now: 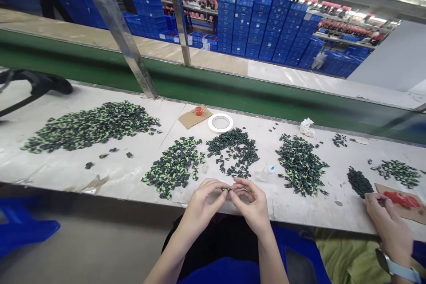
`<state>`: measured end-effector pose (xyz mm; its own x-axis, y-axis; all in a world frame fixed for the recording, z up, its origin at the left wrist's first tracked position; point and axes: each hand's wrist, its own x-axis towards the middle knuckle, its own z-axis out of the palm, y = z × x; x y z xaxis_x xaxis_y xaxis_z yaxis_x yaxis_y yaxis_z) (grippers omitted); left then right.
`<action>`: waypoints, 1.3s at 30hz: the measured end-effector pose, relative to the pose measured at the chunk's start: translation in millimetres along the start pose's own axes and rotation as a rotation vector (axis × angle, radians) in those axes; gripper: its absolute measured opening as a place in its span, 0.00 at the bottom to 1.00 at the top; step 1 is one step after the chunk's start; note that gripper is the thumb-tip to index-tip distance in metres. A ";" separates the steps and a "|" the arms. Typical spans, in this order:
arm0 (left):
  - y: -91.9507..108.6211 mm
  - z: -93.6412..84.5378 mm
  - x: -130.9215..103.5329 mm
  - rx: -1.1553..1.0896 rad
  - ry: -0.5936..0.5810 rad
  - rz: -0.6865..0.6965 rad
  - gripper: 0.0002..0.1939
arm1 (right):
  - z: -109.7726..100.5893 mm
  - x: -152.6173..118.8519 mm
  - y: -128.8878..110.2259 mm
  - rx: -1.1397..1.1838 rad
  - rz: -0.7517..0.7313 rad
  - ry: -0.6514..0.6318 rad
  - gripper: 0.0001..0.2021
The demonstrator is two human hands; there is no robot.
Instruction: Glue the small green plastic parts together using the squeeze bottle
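Between the fingertips of my left hand [207, 200] and my right hand [251, 204] is a small black-and-green part [226, 190], pinched by both over the table's front edge. Its exact kind is too small to make out. Left of my hands lies a heap of black-and-green parts [175, 166]. Just beyond them spreads a pile of small black pieces [238, 151]. A small white bottle with a blue tip [267, 172] is close to my right hand. Another black-and-green heap [299, 166] lies further right.
A large black-and-green pile [96, 126] covers the left of the table. Behind are a white tape roll [220, 123] and cardboard with a red cap [198, 111]. A co-worker's hand [388, 219] is at right, near red material [402, 199]. A metal post [123, 35] rises behind.
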<state>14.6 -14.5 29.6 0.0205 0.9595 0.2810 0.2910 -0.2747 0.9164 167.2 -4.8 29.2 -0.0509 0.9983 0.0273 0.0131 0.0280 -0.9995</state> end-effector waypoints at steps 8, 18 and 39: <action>9.2 6.4 -1.0 0.036 0.050 0.062 0.05 | 2.0 1.8 6.9 0.108 -0.028 0.063 0.15; 14.9 13.5 -5.0 0.076 0.089 0.048 0.06 | 5.4 -2.4 15.1 0.136 -0.079 0.124 0.15; -28.5 -0.5 -20.8 0.200 0.042 -0.059 0.13 | 15.0 -11.5 12.1 0.008 0.023 0.043 0.22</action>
<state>5.5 -26.7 -2.3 -0.0414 0.9690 0.2438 0.4749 -0.1956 0.8581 153.1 -16.6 16.6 -0.0081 1.0000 0.0043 0.0062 0.0043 -1.0000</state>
